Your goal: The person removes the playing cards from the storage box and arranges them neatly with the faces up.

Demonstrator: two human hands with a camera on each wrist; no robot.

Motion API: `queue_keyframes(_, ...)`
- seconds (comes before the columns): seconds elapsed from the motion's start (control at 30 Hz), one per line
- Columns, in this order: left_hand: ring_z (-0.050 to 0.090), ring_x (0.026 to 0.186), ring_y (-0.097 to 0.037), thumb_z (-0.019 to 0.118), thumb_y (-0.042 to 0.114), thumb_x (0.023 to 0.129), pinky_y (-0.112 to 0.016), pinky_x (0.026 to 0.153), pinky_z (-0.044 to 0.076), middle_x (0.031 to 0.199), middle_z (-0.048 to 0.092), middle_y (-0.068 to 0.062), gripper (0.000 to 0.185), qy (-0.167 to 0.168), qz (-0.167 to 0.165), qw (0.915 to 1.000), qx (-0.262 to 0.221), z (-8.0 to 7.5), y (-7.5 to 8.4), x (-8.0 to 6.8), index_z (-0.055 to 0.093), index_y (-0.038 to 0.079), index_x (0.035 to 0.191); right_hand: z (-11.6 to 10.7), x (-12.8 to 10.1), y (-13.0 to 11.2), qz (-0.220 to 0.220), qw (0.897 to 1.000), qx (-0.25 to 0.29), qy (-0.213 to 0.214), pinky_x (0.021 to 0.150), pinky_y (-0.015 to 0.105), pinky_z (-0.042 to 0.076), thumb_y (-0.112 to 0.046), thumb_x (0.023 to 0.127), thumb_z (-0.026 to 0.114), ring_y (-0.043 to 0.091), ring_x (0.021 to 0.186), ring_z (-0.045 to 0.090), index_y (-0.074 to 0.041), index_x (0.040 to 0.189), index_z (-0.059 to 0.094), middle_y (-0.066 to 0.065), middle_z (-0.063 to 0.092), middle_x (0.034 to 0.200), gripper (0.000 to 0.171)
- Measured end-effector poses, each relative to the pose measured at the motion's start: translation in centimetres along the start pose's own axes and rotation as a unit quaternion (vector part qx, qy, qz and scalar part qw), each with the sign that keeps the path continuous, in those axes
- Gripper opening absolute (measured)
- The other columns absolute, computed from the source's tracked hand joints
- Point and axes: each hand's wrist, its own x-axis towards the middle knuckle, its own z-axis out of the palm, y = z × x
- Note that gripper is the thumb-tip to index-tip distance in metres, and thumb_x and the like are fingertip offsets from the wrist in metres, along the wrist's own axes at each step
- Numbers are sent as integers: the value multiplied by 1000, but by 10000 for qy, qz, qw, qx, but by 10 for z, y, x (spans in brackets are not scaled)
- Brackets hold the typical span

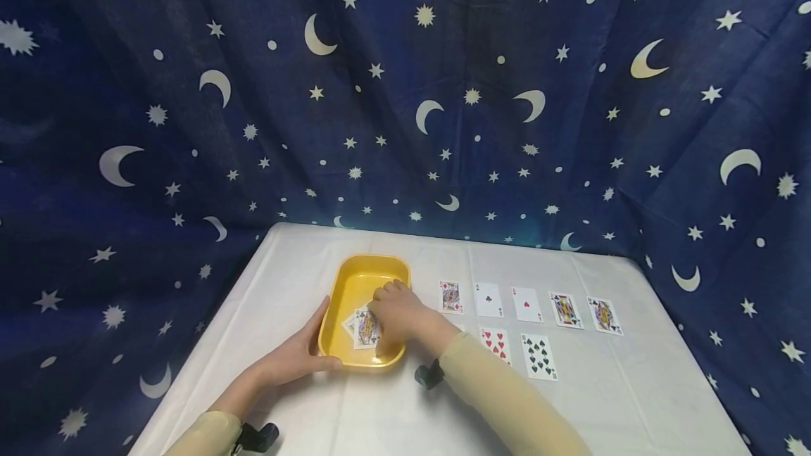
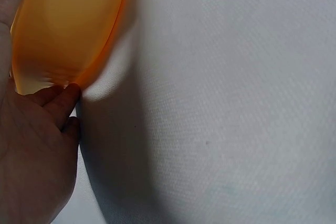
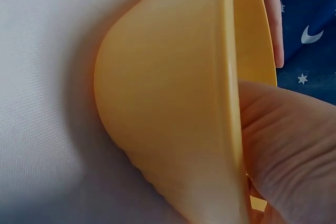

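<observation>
A yellow plastic tray [image 1: 364,265] lies on the white-covered table, with a few playing cards [image 1: 366,328] inside, a face card of a black suit uppermost. My left hand [image 1: 288,361] grips the tray's near left corner, thumb on the near rim and fingers along the left side. In the left wrist view its bent fingers [image 2: 59,102] press the tray's outer wall. Over the right rim reaches my right hand [image 1: 405,312], its fingers bent beside the top card. Its fingertips are hidden, so I cannot tell whether they pinch a card.
Right of the tray, face-up cards lie in two rows: a red face card [image 1: 451,298], an ace of clubs [image 1: 489,300], an ace of hearts [image 1: 527,305] and others behind, a red heart card [image 1: 495,343] and a black spade card [image 1: 539,356] nearer. A dark-blue starry curtain [image 1: 380,104] surrounds the table.
</observation>
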Motion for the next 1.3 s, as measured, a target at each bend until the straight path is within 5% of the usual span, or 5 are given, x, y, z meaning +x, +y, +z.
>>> queue_keyframes(0.27, 2, 157, -29, 87, 42, 81, -60, 122, 10, 172, -1, -2, 124, 10, 12, 10000, 65, 1, 0, 0, -3, 30, 166, 3, 2, -1, 153, 9998, 26, -87, 121, 49, 26, -61, 65, 90, 17, 115, 46, -20, 128, 69, -5, 59, 120, 78)
queue_keyframes(0.57, 0, 156, -29, 87, 44, 80, -61, 121, 7, 172, -2, -1, 125, 26, -42, 10000, 63, 1, -1, 1, -3, 32, 165, 5, 4, 0, 193, 9997, -59, -151, 103, 38, 42, -58, 65, 90, 14, 102, 47, -20, 124, 69, -6, 57, 112, 73)
queue_keyframes(1.3, 2, 156, -31, 86, 44, 81, -61, 121, 9, 172, -2, -3, 125, 81, -12, 9998, 205, 1, 0, 0, -5, 29, 166, 11, 12, 0, 428, 9987, 108, -252, 102, 40, 43, -55, 64, 91, 15, 98, 48, -20, 122, 69, -6, 57, 109, 71)
